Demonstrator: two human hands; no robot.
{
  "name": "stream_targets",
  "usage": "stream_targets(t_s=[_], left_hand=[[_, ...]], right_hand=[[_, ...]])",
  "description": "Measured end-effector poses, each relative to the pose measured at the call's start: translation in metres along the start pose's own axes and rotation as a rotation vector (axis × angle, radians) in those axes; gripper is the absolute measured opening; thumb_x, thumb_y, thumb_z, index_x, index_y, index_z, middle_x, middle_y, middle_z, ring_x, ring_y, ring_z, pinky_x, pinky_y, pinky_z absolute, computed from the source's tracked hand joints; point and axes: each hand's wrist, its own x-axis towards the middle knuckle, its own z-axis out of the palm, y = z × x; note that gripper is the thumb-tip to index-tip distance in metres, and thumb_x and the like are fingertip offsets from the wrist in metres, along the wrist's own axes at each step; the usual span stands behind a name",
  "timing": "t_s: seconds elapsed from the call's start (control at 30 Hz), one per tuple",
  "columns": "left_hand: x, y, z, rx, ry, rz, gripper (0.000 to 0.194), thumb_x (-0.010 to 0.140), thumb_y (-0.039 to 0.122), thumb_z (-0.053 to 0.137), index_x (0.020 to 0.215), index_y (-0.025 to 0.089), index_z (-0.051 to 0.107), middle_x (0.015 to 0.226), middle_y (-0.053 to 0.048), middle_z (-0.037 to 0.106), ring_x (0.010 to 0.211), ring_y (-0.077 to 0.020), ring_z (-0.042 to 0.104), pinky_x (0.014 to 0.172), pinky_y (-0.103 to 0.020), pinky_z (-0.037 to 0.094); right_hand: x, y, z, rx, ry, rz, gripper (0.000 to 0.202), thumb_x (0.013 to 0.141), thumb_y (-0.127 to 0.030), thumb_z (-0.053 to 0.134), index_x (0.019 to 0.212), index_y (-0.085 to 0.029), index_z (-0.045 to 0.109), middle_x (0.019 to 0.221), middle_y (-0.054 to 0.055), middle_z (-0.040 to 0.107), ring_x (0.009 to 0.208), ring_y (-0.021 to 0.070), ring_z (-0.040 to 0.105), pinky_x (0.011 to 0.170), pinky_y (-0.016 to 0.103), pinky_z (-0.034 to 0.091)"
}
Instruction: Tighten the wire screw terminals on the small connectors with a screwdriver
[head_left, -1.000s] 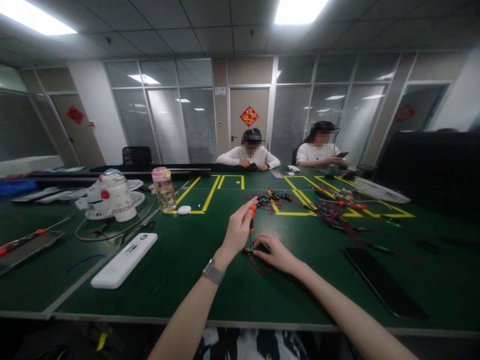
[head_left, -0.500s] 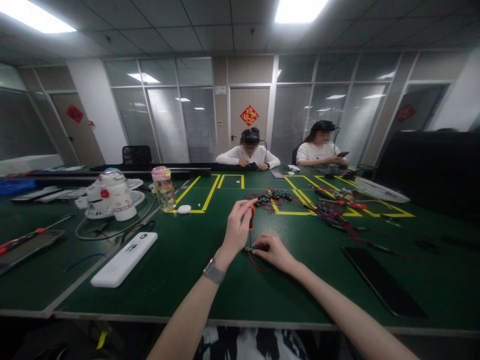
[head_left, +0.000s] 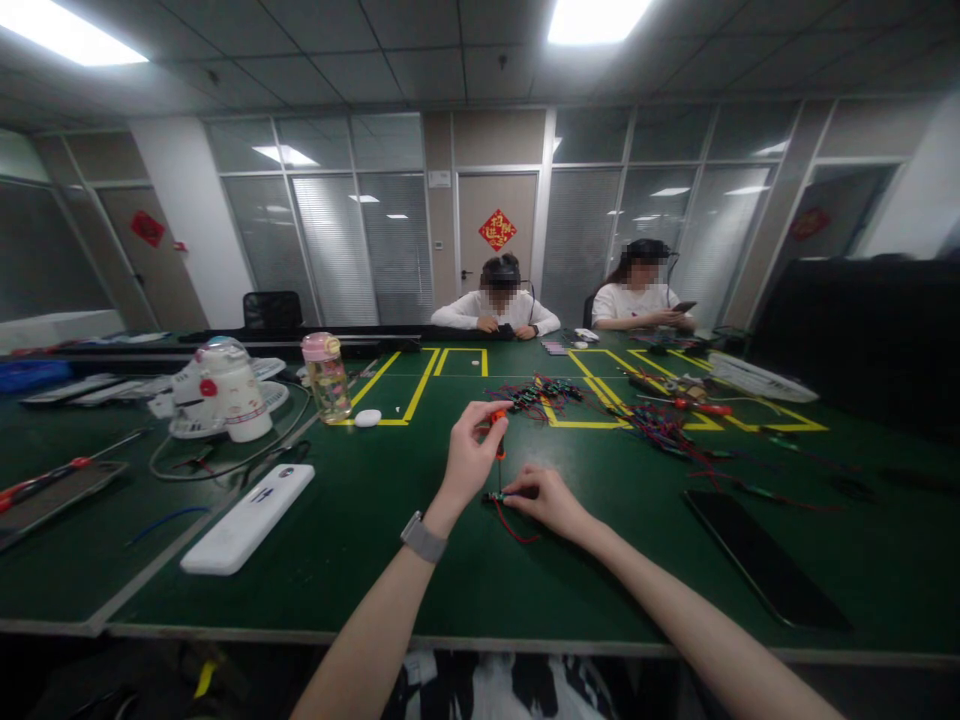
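Observation:
Upright over the green table, an orange and black screwdriver [head_left: 500,438] is gripped near its top by my left hand [head_left: 474,450], which wears a watch. The driver's thin shaft reaches down to a small green terminal piece [head_left: 493,497] on the tabletop. My right hand [head_left: 551,503] pinches the right end of this piece between thumb and finger. A red wire [head_left: 514,530] curves from the piece toward the front. Whether the tip sits in a screw is too small to tell.
Wire bundles [head_left: 540,397] lie beyond my hands, more [head_left: 664,430] to the right. A black phone [head_left: 761,555] is at right, a white power bank [head_left: 249,520] at left. Bottles [head_left: 328,385] stand back left. Two people [head_left: 496,305] sit across the table [head_left: 360,600].
The fingers of my left hand have shifted on the screwdriver, showing more of its orange handle. My right hand stays in place on the terminal piece.

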Motion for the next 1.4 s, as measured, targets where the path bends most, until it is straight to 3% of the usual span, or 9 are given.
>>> stream_targets(t_s=[0.1, 0.2, 0.4, 0.57, 0.77, 0.9, 1.1, 1.23, 1.4], left_hand=[[-0.0007, -0.0004, -0.0007, 0.081, 0.04, 0.011, 0.017, 0.081, 0.026, 0.063, 0.097, 0.022, 0.07, 0.095, -0.004, 0.056, 0.089, -0.0154, 0.059, 0.071, -0.023, 0.05], [-0.0008, -0.0001, -0.0008, 0.095, 0.05, -0.003, 0.02, 0.085, 0.029, 0.059, 0.101, 0.023, 0.07, 0.105, -0.006, 0.055, 0.097, -0.0164, 0.058, 0.077, -0.025, 0.05], [0.003, 0.0015, -0.0021, -0.017, -0.015, -0.017, 0.033, 0.092, 0.02, 0.043, 0.116, 0.023, 0.064, 0.129, -0.006, 0.056, 0.127, -0.0194, 0.046, 0.109, -0.037, 0.033], [0.0032, 0.0016, -0.0006, -0.134, 0.007, -0.088, 0.029, 0.088, 0.021, 0.051, 0.114, 0.017, 0.064, 0.113, -0.01, 0.066, 0.107, -0.0194, 0.061, 0.095, -0.035, 0.046], [0.0004, -0.0014, -0.0013, 0.09, 0.083, 0.036, 0.019, 0.08, 0.023, 0.065, 0.098, 0.02, 0.07, 0.09, -0.004, 0.058, 0.083, -0.0142, 0.06, 0.073, -0.025, 0.049], [-0.0007, -0.0017, -0.0017, 0.188, 0.11, 0.056, 0.02, 0.082, 0.028, 0.064, 0.099, 0.023, 0.07, 0.096, -0.004, 0.055, 0.088, -0.015, 0.058, 0.079, -0.026, 0.048], [0.0005, -0.0019, 0.0, 0.06, -0.027, 0.017, 0.035, 0.095, 0.027, 0.04, 0.124, 0.022, 0.058, 0.121, -0.007, 0.061, 0.115, -0.0179, 0.055, 0.101, -0.033, 0.041], [-0.0012, -0.0013, -0.0003, 0.164, 0.035, 0.039, 0.031, 0.091, 0.029, 0.049, 0.12, 0.022, 0.061, 0.105, -0.007, 0.066, 0.096, -0.0175, 0.062, 0.089, -0.031, 0.047], [-0.0042, 0.0071, -0.0018, 0.349, 0.098, 0.116, 0.021, 0.085, 0.032, 0.06, 0.102, 0.023, 0.068, 0.086, -0.002, 0.059, 0.078, -0.0145, 0.057, 0.074, -0.026, 0.047]], right_hand=[[-0.0007, -0.0014, -0.0003, -0.017, 0.005, -0.002, 0.009, 0.075, -0.017, 0.071, 0.082, -0.017, 0.077, 0.077, 0.005, 0.064, 0.069, 0.016, 0.059, 0.064, 0.025, 0.044], [-0.0012, -0.0024, -0.0013, -0.024, 0.001, -0.004, 0.009, 0.075, -0.018, 0.071, 0.082, -0.017, 0.077, 0.076, 0.004, 0.063, 0.068, 0.0156, 0.058, 0.063, 0.025, 0.043], [-0.001, -0.003, -0.0021, -0.018, 0.004, -0.013, 0.008, 0.075, -0.018, 0.071, 0.081, -0.017, 0.076, 0.075, 0.004, 0.062, 0.067, 0.0149, 0.057, 0.061, 0.024, 0.043], [-0.0013, -0.0018, -0.0016, -0.021, 0.004, -0.016, 0.008, 0.075, -0.018, 0.07, 0.081, -0.017, 0.076, 0.074, 0.003, 0.061, 0.066, 0.0147, 0.056, 0.061, 0.024, 0.043], [-0.0014, -0.0022, -0.0019, -0.031, -0.002, -0.006, 0.009, 0.074, -0.018, 0.071, 0.081, -0.018, 0.076, 0.075, 0.003, 0.061, 0.066, 0.0147, 0.056, 0.061, 0.024, 0.043], [-0.0015, -0.003, -0.0026, -0.034, -0.003, -0.016, 0.009, 0.075, -0.019, 0.07, 0.082, -0.018, 0.076, 0.075, 0.003, 0.061, 0.066, 0.0146, 0.056, 0.061, 0.024, 0.043], [-0.0017, -0.0032, -0.0032, -0.03, -0.005, -0.018, 0.009, 0.075, -0.019, 0.07, 0.082, -0.017, 0.076, 0.076, 0.003, 0.061, 0.067, 0.0147, 0.057, 0.062, 0.024, 0.043], [-0.0013, -0.0022, -0.003, -0.032, -0.013, -0.005, 0.01, 0.075, -0.019, 0.07, 0.083, -0.017, 0.076, 0.077, 0.004, 0.061, 0.067, 0.0147, 0.056, 0.061, 0.024, 0.042], [-0.0009, -0.0011, -0.0027, -0.035, -0.009, -0.017, 0.01, 0.075, -0.019, 0.07, 0.083, -0.018, 0.076, 0.076, 0.003, 0.061, 0.068, 0.015, 0.056, 0.063, 0.025, 0.043]])
